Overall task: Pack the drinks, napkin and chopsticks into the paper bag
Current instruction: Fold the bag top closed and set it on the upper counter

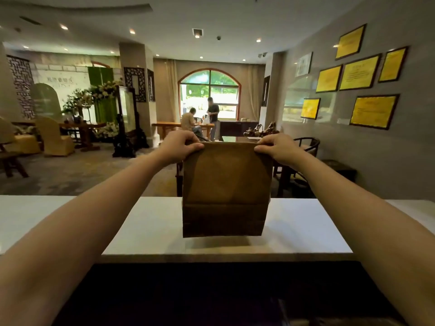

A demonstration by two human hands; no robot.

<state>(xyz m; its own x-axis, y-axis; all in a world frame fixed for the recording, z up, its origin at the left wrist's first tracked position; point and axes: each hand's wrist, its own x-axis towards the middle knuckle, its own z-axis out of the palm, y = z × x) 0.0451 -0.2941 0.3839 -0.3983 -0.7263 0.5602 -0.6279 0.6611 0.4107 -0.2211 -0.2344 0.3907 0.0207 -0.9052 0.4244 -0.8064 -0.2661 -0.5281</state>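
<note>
head view, the only one we've got: we're holding the paper bag (224, 184) up w/ both arms stretched out in front. left hand (180, 147) is closed on the bag's top left corner, thumb lying across the near face and the fingers curled over the rim behind it; right hand (274, 148) pinches the top right corner the same way. the top edge runs straight btwn the two hands and looks pressed shut or folded, so we can't see inside at all. the bag hangs upright, its bottom edge just above the white table (306, 227), w/ a shadow under it, so we judge it's lifted clear and not resting, tho the gap is small. as for progress: no drinks, no napkin, no chopsticks visible anywhere on the table or in either hand. that leaves two readings, and the picture alone doesn't settle it. either everything's already in the bag and we're closing or lifting it to finish, or the bag is empty and the items sit out of view. the bag's lower part looks squared out w/ a crease across it, which leans us toward sth being inside, but that's a guess, not a thing seen. if it's packed, what's left is prob just setting it down or handing it over; if not, all three kinds of item are left to go in. background is a lobby w/ people (202, 118) far off by the window, not part of this.
</note>
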